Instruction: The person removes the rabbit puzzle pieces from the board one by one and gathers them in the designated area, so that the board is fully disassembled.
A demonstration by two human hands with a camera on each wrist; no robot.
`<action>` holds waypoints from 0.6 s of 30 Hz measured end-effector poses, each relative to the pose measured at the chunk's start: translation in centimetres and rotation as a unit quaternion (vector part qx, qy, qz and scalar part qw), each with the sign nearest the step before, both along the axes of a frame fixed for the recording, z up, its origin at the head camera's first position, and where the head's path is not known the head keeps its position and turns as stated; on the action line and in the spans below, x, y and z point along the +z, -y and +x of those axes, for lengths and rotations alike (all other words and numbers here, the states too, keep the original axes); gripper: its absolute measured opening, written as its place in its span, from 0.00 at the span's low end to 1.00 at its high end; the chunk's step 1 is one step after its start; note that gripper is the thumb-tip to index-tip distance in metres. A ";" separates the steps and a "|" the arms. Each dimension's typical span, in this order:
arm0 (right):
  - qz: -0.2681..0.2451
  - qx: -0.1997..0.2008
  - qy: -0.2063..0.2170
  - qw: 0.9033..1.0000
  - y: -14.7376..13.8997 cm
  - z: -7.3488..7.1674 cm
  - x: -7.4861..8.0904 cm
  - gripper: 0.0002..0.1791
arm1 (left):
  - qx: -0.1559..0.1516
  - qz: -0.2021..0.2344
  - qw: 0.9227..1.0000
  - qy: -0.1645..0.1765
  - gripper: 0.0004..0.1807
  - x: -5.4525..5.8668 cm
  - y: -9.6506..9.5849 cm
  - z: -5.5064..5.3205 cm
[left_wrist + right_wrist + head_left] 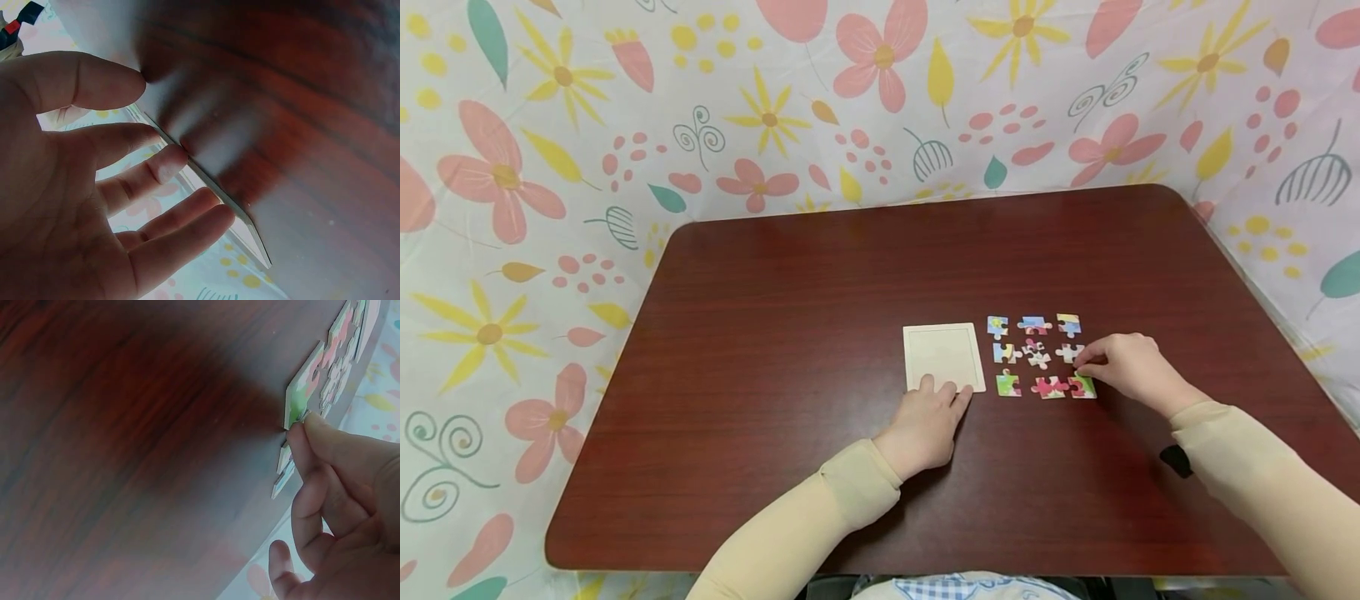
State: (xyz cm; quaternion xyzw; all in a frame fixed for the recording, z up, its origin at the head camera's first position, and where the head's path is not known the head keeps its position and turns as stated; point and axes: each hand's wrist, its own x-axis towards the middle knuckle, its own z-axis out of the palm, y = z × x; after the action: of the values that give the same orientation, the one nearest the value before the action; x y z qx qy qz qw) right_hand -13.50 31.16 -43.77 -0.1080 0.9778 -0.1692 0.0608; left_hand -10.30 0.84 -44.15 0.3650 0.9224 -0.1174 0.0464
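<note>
A pale square puzzle tray (943,354) lies flat on the table, bare inside its raised rim. My left hand (928,421) rests its fingertips on the tray's near edge, fingers spread; the left wrist view shows the fingers (172,165) along that thin edge. To the tray's right lie several jigsaw pieces in three spaced rows, among them a red piece (1049,387) and a blue-and-yellow one (997,326). At the near right corner, my right hand (1135,371) pinches the upper edge of a green corner jigsaw piece (301,394) between thumb and index finger.
The dark reddish-brown table (775,333) has rounded corners and stands against a flower-printed cloth (880,108). A small black object (1176,460) shows beside the right sleeve. The person's clothing (962,586) is at the table's near edge.
</note>
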 end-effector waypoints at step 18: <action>-0.083 -0.034 0.009 0.996 1.0 0.1 0.2 0.10 | -0.008 -0.004 1.000 0.006 0.34 0.1 0.4 -0.1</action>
State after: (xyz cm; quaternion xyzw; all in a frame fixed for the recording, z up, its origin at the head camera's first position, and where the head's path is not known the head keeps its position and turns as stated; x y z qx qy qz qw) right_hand -13.35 30.16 -43.58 -0.0778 0.9628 -0.2530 0.0543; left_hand -10.44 0.44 -44.07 0.3729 0.9187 -0.1195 0.0523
